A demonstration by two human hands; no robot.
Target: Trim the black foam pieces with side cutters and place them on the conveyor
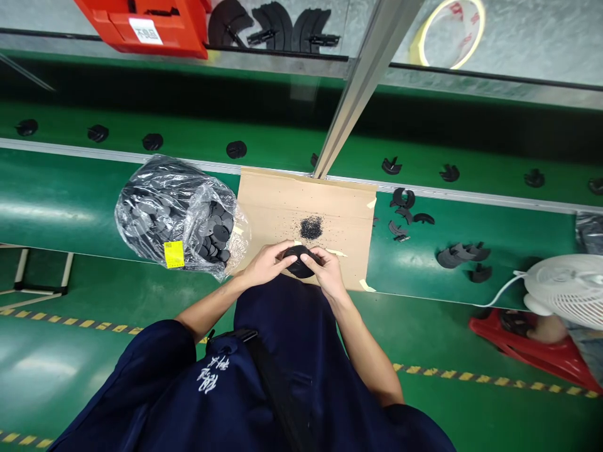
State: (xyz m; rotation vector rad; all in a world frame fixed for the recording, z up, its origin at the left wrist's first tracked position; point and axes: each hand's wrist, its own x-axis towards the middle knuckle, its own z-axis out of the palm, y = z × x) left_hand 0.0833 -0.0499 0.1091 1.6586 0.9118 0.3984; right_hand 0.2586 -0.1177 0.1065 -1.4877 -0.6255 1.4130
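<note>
two hands hold one small black round piece [299, 263]. the left hand [264, 265] pinches its left side and the right hand [330, 274] pinches its right side. the fingers [280, 252] of both hands are curled in and gripping it. i think both hands are used so the piece does not slip or turn.

the piece sits right between the fingertips, close to the person's body. it is just over the near edge of a brown cardboard sheet [343, 207]. it seems to be held there so that any bits that drop land on the cardboard and not on the green table [56, 207]. a little heap of black crumbs [311, 226] lies just past the fingers and does not touch them. strips of pale tape [367, 285] hold the cardboard down, likely so it does not slide.

the piece is black and dull, not shiny, and round like a thick little cap. the fingers hide most of its edge, so i cannot tell if it has holes or notches.

left of the left fingers, near but apart, lies a clear plastic bag [164, 213] full of flat black round pieces, with a yellow tag [174, 253] on it. its open end faces the hands, which i think makes it easy to reach. well to the right of the right fingers, some curved black pieces [459, 254] lie loose on the table. far past the fingers, more black pieces sit in a row on a green belt [188, 135]. a white fan [565, 292] stands far off to the right.
</note>
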